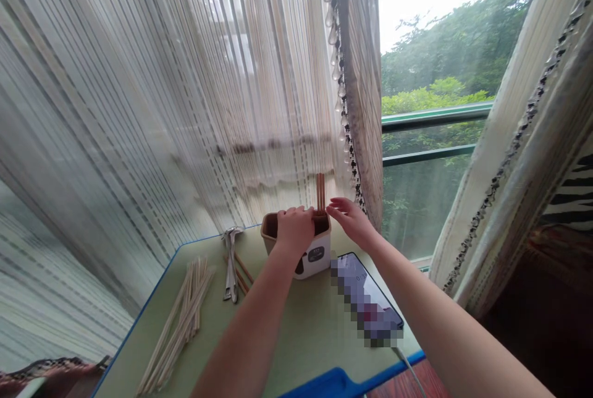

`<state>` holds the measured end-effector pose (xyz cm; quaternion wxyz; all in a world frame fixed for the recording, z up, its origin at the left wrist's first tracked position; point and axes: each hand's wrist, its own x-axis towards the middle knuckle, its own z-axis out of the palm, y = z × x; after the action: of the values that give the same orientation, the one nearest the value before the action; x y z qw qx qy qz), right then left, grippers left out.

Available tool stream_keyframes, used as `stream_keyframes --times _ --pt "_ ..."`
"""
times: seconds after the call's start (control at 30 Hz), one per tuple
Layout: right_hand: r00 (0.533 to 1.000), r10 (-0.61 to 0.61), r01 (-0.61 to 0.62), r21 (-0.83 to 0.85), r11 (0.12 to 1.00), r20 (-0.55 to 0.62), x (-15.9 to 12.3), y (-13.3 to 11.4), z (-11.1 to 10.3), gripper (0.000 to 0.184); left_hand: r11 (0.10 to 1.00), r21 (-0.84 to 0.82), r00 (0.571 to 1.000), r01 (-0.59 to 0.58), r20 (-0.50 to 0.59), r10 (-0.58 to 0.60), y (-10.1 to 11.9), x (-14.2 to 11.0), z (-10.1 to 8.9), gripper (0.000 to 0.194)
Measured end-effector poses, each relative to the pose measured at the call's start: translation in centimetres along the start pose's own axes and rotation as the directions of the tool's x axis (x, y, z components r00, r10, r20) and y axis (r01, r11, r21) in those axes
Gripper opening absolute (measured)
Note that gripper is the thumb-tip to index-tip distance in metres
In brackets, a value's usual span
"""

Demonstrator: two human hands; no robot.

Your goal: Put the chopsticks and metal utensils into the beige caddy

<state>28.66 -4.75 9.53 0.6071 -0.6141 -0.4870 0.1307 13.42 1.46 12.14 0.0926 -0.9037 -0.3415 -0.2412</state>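
A white utensil holder (319, 253) with a brown rim stands on the table. My left hand (296, 229) lies over its top, fingers curled over the far rim and partly hidden. Several brown chopsticks (321, 191) stand upright in the holder's right end. Beside them is my right hand (349, 217), its fingers extended and fingertips at the holder's far right corner, close to the chopsticks. Left of the holder, metal spoons (230, 268) lie on the table, with more brown chopsticks (241, 277) partly under them. Farther left lies a loose bundle of pale wooden chopsticks (180, 324).
The pale green table (301, 336) has a blue edge. A phone (368, 299) with a white cable (407, 364) lies right of the holder. Sheer striped curtains (139, 107) hang behind the table, and a window with a railing (435, 117) is at the right.
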Motion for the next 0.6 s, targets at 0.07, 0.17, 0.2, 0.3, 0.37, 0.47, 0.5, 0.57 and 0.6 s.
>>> stream_keyframes --times 0.07,0.17,0.2,0.3,0.37,0.47,0.5,0.57,0.6 --pt "0.996 0.048 -0.044 0.054 0.998 -0.076 -1.3 0.9 -0.7 0.042 1.0 -0.019 1.0 0.016 -0.008 -0.016 0.0 0.1 -0.2 0.025" --pt "0.977 0.184 -0.165 0.157 0.974 -0.112 -3.2 2.4 -1.3 0.042 0.996 -0.066 0.997 0.056 -0.05 -0.06 -0.2 0.2 -0.5 0.029" --pt "0.97 0.217 -0.197 0.172 0.965 -0.106 -3.7 2.8 -1.4 0.042 0.994 -0.09 0.995 0.06 -0.072 -0.066 -0.4 0.3 -0.6 0.029" --pt "0.956 0.27 -0.241 0.214 0.946 -0.117 -5.1 3.2 -1.4 0.043 0.977 -0.211 0.984 0.003 -0.174 -0.04 -0.9 0.4 -1.2 0.03" --pt "0.946 0.295 -0.253 0.268 0.93 -0.132 -5.9 2.5 -1.5 0.045 0.953 -0.298 0.958 -0.044 -0.282 -0.044 -1.2 0.3 -1.9 0.029" --pt "0.943 0.313 -0.259 0.338 0.905 -0.113 -7.3 0.7 -1.6 0.043 0.911 -0.408 0.886 -0.06 -0.442 -0.139 -1.4 -0.4 -3.9 0.026" --pt "0.949 0.299 -0.25 0.344 0.905 -0.097 -7.7 0.0 -1.6 0.042 0.895 -0.443 0.86 -0.055 -0.476 -0.183 -1.4 -0.9 -4.7 0.025" --pt "0.97 0.236 -0.205 0.336 0.919 -0.053 -8.7 -1.4 -1.2 0.039 0.86 -0.509 0.822 -0.025 -0.5 -0.272 -1.6 -2.2 -6.1 0.025" --pt "0.981 0.192 -0.173 0.328 0.929 -0.027 -9.2 -2.0 -0.8 0.037 0.845 -0.535 0.811 0.004 -0.492 -0.315 -1.8 -2.9 -6.7 0.025"
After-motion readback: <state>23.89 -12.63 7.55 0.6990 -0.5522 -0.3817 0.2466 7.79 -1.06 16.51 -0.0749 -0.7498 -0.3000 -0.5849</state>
